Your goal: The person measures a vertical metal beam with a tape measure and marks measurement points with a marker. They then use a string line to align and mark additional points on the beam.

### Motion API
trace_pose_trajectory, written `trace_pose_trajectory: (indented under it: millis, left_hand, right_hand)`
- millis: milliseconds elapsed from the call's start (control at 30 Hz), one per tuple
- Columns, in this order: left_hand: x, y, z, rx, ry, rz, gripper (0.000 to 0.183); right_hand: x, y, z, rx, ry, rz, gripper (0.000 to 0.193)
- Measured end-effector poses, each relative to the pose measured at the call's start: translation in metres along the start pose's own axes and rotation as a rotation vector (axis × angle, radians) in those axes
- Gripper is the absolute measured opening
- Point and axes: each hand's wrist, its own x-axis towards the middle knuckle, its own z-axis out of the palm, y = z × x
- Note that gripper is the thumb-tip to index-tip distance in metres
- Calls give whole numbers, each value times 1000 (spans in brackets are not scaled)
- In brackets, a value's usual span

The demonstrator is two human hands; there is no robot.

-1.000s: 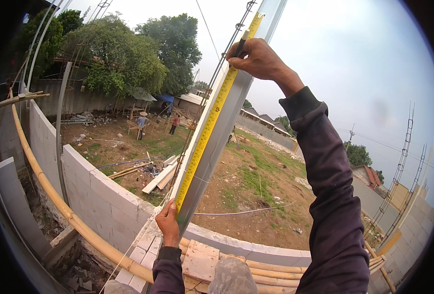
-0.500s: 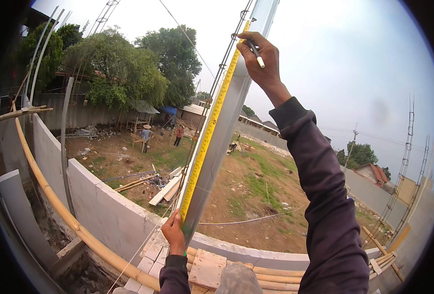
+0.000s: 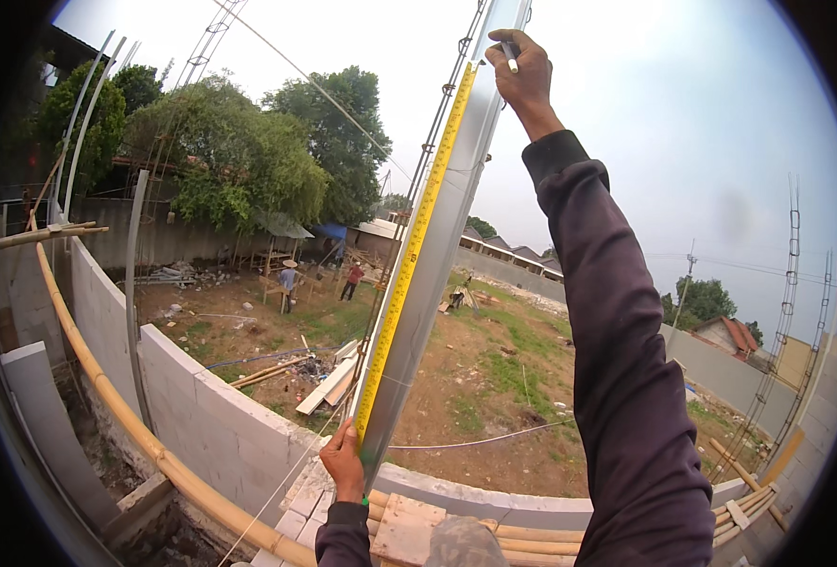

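A long grey metal channel [image 3: 430, 274] rises at a slant in front of me. Along its left side lies a yellow tape measure [image 3: 412, 255], drawn out straight, its hooked tip close to the channel's upper part. My left hand [image 3: 345, 463] is closed round the lower end of the tape, against the channel; the tape's case is hidden. High up, my right hand [image 3: 524, 80] pinches a marker [image 3: 512, 62] with a pale end, its fingers beside the channel just beyond the tape's tip.
Thin steel rebar [image 3: 428, 151] runs up behind the channel. Below are a low block wall [image 3: 220, 402], a long bamboo pole [image 3: 144, 444], a taut string and a wooden board [image 3: 407, 529] on bamboo. Two people [image 3: 288, 283] stand in the yard beyond, near lumber [image 3: 328, 383].
My right hand has come off the tape's upper end and moved right and past its tip, with the marker still in it. My left hand keeps its hold; the whole view has shifted slightly.
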Motion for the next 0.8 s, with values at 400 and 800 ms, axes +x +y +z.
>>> trace_pose_trajectory:
  millis: [400,800]
  left_hand:
    - [0,4,1,-3,21,-23,28]
    - [0,0,1,-22,25,-22,27]
  right_hand:
    - [39,16,16,-69,-402,209,31]
    - [45,14,18,49,-413,317,26]
